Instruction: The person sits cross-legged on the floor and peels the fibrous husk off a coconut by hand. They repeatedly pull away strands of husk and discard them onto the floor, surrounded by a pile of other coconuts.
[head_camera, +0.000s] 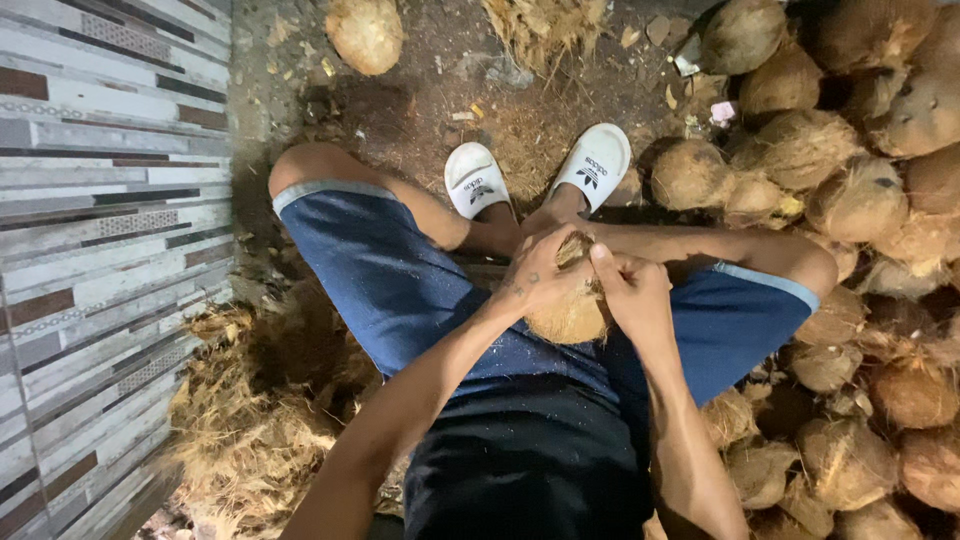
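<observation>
A brown, fibrous coconut (572, 312) rests between my knees, above my blue shorts. My left hand (537, 272) clasps its upper left side, fingers curled over the top. On its right side my right hand (632, 290) grips it, thumb pressed against the husk near the top. Both hands touch the same coconut. My feet in white slides (475, 178) stand on the dirt ground just beyond.
A large heap of husked coconuts (860, 200) fills the right side, from top to bottom. One coconut (365, 32) lies alone at the top. Loose husk fibre (250, 420) is piled at the lower left beside a striped tiled wall (100, 250).
</observation>
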